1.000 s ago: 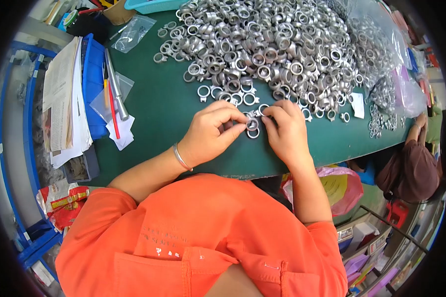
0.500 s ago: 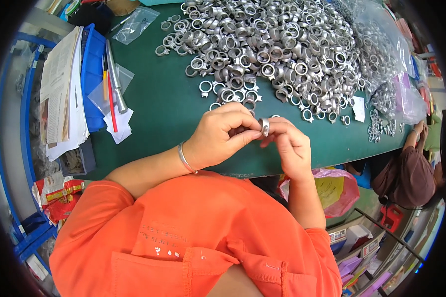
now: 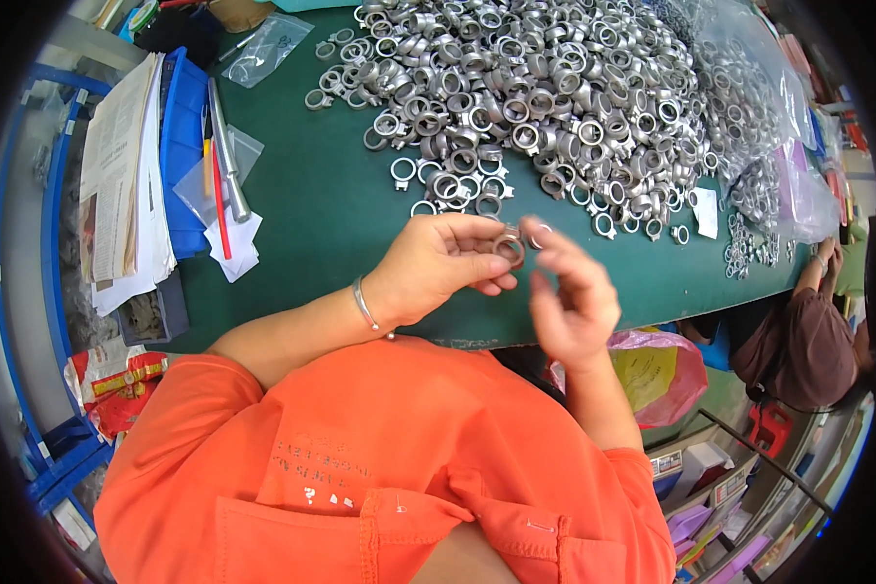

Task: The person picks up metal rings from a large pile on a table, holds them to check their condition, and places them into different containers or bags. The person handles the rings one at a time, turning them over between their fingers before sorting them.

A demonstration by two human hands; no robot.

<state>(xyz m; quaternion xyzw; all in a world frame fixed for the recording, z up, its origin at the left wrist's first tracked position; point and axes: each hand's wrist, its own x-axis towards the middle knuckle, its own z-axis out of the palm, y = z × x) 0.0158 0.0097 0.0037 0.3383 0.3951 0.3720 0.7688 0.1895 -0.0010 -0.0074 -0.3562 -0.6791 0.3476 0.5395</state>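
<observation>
**Grey metal ring [image 3: 520, 251] in my left fingers, right hand close beside it**

Nearest to me is my orange shirt [image 3: 360, 419], and beyond it both of my hands are over the front of the work table [image 3: 307, 253]. Around my left wrist sits a silver-coloured bangle [image 3: 365, 304].

My left hand [image 3: 433, 263] is narrowed to a pinch, thumb and fingers on the left side of the ring. The ring is round, so I can find no long axis to go by; its opening is turned mostly up toward my eyes, and its free edge points right, toward my other hand.

My right hand [image 3: 574, 302] is blurred, thumb and fingers parted, and I see nothing gripped in it. Its fingertips are just right of the ring, with a narrow gap between. So the left hand has the ring, and the right reaches it from the side.

Just behind my right fingertips, partly hidden, a second ring [image 3: 550, 237] lies on the green surface.

Farther off, ahead and slightly left, is a small loose cluster of rings [image 3: 448, 187]. Past that, the big heap of grey rings [image 3: 545, 97] spreads to the far side, with a clear plastic bag [image 3: 793, 117] at its right.
</observation>
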